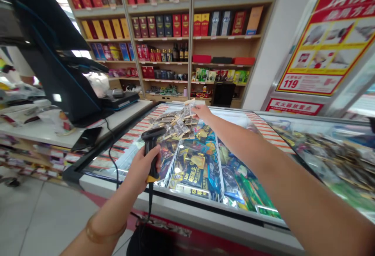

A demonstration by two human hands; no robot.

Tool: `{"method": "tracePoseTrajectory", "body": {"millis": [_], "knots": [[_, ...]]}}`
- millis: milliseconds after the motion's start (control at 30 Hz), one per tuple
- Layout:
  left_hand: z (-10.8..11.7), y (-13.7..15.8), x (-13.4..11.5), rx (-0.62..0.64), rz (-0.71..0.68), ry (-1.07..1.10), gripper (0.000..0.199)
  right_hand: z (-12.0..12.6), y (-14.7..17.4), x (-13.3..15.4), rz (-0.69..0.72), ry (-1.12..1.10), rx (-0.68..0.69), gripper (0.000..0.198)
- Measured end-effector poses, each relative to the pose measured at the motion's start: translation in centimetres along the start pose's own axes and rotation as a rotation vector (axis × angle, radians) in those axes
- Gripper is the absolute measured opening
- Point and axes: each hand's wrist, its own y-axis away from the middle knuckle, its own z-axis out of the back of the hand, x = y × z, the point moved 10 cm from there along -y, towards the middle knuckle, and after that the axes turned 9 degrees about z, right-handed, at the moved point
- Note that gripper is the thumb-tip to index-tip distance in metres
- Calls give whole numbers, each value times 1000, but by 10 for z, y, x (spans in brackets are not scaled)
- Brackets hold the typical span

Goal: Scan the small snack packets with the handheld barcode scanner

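My left hand (pixel 143 166) is wrapped round the handle of a black barcode scanner (pixel 152 134) with a yellow trim at its base. The scanner's head is level with the near side of a pile of small clear packets (pixel 174 123) on the glass freezer lid (pixel 234 119). At the pile's far right, my right hand (pixel 202 112) has its fingers closed on a clear plastic packet (pixel 189 109). What the packet contains is too blurred to make out. Through the glass, bagged frozen goods (pixel 196 166) show in white wire baskets.
On the left a counter (pixel 143 107) carries a black checkout terminal (pixel 55 60) and a dark phone-like slab (pixel 87 138). The scanner's cable (pixel 111 150) hangs by the freezer's edge. Shelves of boxed bottles (pixel 164 8) stand behind; another glass-topped freezer (pixel 331 158) is at right.
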Motion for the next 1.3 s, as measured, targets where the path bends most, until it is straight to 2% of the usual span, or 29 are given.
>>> {"method": "tracePoseTrajectory", "body": {"millis": [67,133,200,300,367,467,567,667,800,933,1000,1100,1233,1300], "knots": [[10,2,2,-11,17,7,49,-30,-11,-4,-71,-5,0,22],[16,4,5,-17,30,13,49,-47,-13,-10,-134,-12,-13,19],[17,4,9,-16,42,20,48,-50,-9,-14,-162,-17,-34,19],[5,3,17,30,59,36,47,-31,2,-17,-160,2,-72,19],[-13,2,24,84,66,45,46,-4,13,-20,-145,40,-96,17],[-50,1,37,165,75,37,46,58,37,-30,-136,141,-138,12],[-99,3,49,250,85,19,47,140,70,-45,-155,294,-201,12],[-157,8,56,351,85,2,49,232,110,-58,-196,498,-278,16],[-229,16,63,455,86,-28,49,350,164,-63,-286,807,-348,11],[-278,15,75,539,76,-49,47,440,211,-61,-427,1058,-421,9],[-288,10,84,557,51,-97,45,468,227,-62,-506,1177,-419,14],[-288,1,95,566,9,-177,42,485,237,-69,-574,1344,-302,19],[-281,-5,102,557,12,-164,40,482,232,-70,-505,1404,-204,27],[-280,-5,103,552,19,-158,41,468,223,-61,-402,1416,-206,24]]}}
